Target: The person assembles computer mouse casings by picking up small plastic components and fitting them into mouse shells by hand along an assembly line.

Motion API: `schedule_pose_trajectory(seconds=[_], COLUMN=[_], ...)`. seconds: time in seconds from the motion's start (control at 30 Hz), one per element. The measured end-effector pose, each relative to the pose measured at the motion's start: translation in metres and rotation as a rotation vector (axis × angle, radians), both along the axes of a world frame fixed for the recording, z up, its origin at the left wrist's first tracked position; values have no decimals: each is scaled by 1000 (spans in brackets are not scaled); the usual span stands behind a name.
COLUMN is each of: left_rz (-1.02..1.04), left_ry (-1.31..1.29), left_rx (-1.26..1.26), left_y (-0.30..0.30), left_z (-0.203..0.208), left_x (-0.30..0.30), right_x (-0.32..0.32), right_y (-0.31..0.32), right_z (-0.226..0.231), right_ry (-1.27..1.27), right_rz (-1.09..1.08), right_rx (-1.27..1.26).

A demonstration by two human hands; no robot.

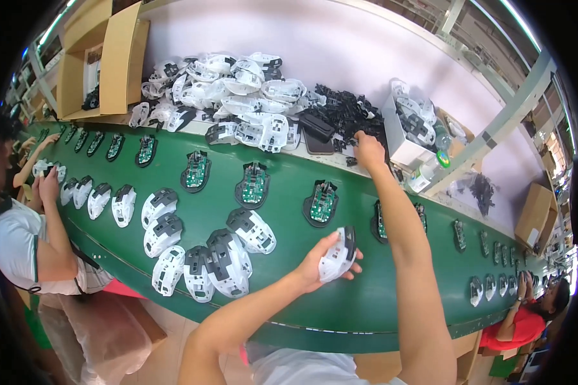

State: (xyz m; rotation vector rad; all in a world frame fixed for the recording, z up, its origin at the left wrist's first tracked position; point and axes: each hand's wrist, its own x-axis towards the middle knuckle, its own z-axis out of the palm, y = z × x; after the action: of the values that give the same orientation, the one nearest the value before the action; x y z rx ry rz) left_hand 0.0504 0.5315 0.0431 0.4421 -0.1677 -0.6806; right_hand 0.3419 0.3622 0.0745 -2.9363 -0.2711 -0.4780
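My left hand (313,262) is closed around a white mouse shell (336,258) with a dark strip, held above the green belt's near side. My right hand (370,153) is stretched to the far shelf, at the front edge of a heap of small black plastic parts (350,109). Its fingers are drawn together; what is between them, if anything, is too small to make out. Between my arms and beyond lie mouse bases with green circuit boards (320,204) in a row. Several white and black mouse shells (228,263) form a curved group left of my left hand.
A big pile of mouse shells (237,86) covers the far shelf, beside an open cardboard box (119,64). A phone (319,145), a white bin (401,138) and a bottle (428,173) stand near my right arm. Co-workers (29,250) sit at both ends of the green belt (289,282).
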Motion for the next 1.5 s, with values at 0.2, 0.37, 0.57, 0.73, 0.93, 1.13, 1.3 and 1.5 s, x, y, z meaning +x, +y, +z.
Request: schedule_pose_trajectory(seconds=[0.2, 0.37, 0.57, 0.73, 0.93, 1.13, 1.3, 1.5], left_rz=[39, 20, -83, -73, -26, 211, 124, 981], left_ry=[8, -19, -36, -138, -97, -58, -72, -1191], left_rx=[33, -4, -15, 57, 19, 76, 208, 1295], left_y=[9, 12, 11, 11, 18, 18, 9, -1], left_z=[12, 13, 14, 13, 18, 24, 19, 38], left_x=[8, 11, 8, 0, 2, 1, -3, -19], right_x=[-45, -141, -122, -54, -83, -237, -291, -325], right_y=[-4, -23, -25, -8, 1, -2, -7, -12], right_z=[24, 47, 49, 31, 51, 77, 53, 37], right_ry=[25, 321, 195, -107, 275, 781, 636, 741], right_rz=[175, 332, 224, 111, 178, 296, 208, 287], right_rx=[378, 787, 677, 428, 699, 1187, 1334, 1578])
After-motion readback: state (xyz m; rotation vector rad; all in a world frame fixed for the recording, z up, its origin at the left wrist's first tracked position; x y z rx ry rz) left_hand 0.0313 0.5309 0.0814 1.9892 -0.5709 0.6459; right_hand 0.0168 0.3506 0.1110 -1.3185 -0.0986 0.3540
